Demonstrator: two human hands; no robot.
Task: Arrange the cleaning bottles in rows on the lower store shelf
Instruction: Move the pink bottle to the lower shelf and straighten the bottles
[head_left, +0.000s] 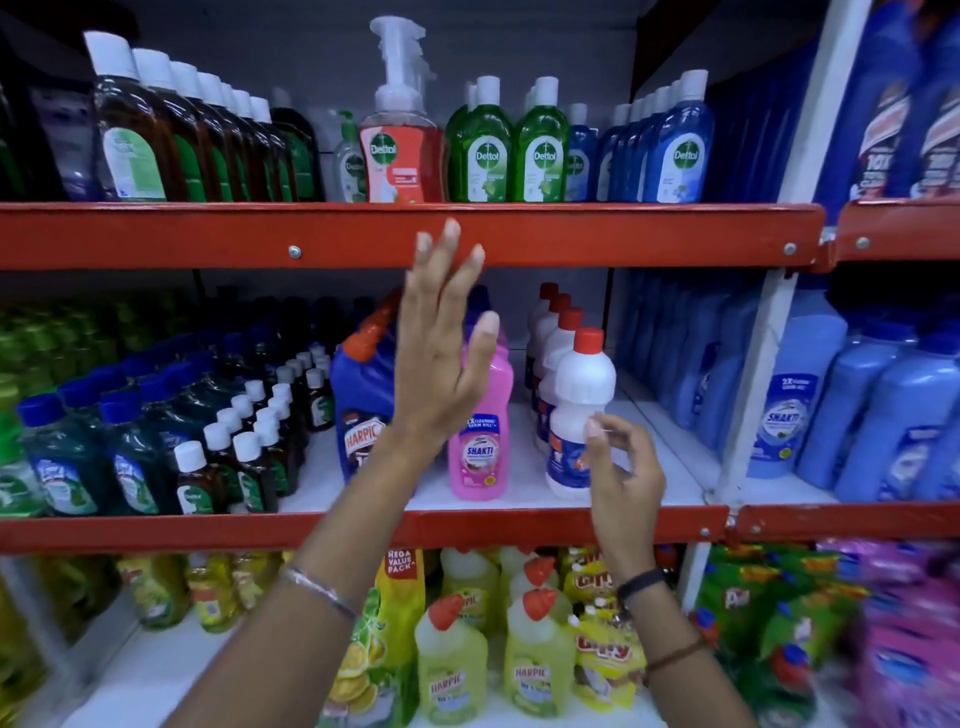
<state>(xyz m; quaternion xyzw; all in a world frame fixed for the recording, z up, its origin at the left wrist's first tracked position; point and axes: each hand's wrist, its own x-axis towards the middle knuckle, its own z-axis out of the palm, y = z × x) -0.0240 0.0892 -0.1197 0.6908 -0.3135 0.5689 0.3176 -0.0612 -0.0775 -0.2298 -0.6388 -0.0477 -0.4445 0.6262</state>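
My left hand (441, 343) is raised flat with fingers spread, in front of the middle shelf, holding nothing. Behind it stand blue Harpic bottles (361, 410) and a pink Shakti bottle (480, 447). My right hand (621, 467) touches the front white bottle with a red cap (582, 395), fingers curled at its label; whether it truly grips it is unclear. Three more white red-capped bottles line up behind that one. All stand on the white middle shelf (524, 478).
Small dark bottles (249, 441) and green bottles (62, 457) fill the shelf's left. Light blue bottles (810, 400) stand right of a white upright. Dettol bottles (483, 150) sit above the red shelf edge (623, 234). Yellow Harpic bottles (452, 660) are on the bottom shelf.
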